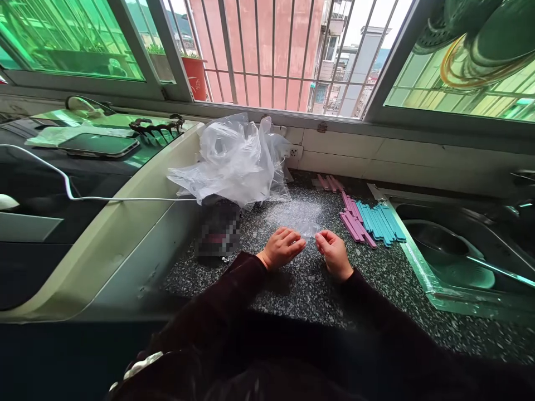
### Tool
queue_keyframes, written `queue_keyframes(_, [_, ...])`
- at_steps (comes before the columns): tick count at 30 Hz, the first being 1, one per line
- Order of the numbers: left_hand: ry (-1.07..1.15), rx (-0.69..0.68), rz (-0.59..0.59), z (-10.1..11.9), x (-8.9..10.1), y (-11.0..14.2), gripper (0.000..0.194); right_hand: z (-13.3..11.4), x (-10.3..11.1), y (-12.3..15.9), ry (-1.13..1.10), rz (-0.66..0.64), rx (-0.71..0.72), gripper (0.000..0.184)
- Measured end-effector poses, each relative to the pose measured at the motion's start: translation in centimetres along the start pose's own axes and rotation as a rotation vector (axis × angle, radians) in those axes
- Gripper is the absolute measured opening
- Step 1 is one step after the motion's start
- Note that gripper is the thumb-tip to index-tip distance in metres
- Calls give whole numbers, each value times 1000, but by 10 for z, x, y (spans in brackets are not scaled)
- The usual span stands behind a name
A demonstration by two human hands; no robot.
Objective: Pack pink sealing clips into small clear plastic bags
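1. The phone (100,145) lies left of the plastic bag heap (240,161), on a dark, glossy surface.
2. The dark pouch-like item (217,231), blurred by pixels, sits just in front of the heap, on the speckled countertop (301,289).
3. The left hand (282,249) is in front of the heap and to its right, palm down, fingers bent at the clear plastic piece (308,230); whether they grasp it, I cannot tell.
4. The clear plastic piece lies between the hands, right of the heap and nearer the person.
5. The right hand (334,255), farther right of the heap, pinches the piece's right edge between thumb and finger.
6. Well right of the heap lie pink strips (355,225), then teal strips (380,223), then the sink (443,250).
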State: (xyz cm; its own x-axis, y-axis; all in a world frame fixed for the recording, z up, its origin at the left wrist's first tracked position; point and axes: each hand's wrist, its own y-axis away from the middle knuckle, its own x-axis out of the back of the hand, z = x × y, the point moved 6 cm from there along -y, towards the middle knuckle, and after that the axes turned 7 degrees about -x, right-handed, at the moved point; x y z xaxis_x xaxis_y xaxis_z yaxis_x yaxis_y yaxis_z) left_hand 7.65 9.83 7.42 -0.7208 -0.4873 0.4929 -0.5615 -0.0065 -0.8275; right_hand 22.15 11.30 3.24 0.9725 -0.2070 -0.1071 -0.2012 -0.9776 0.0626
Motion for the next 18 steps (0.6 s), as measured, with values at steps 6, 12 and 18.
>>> queue_keyframes(6, [47, -29, -46, 3, -1, 1, 7, -2, 3, 3, 8, 17, -18, 35])
queue_keyframes(12, [32, -4, -58, -1, -1, 3, 11, -3, 2, 4, -2, 18, -27, 36])
queue_keyframes(18, [21, 27, -38, -6, 3, 4, 11, -3, 5, 2, -26, 20, -31, 37])
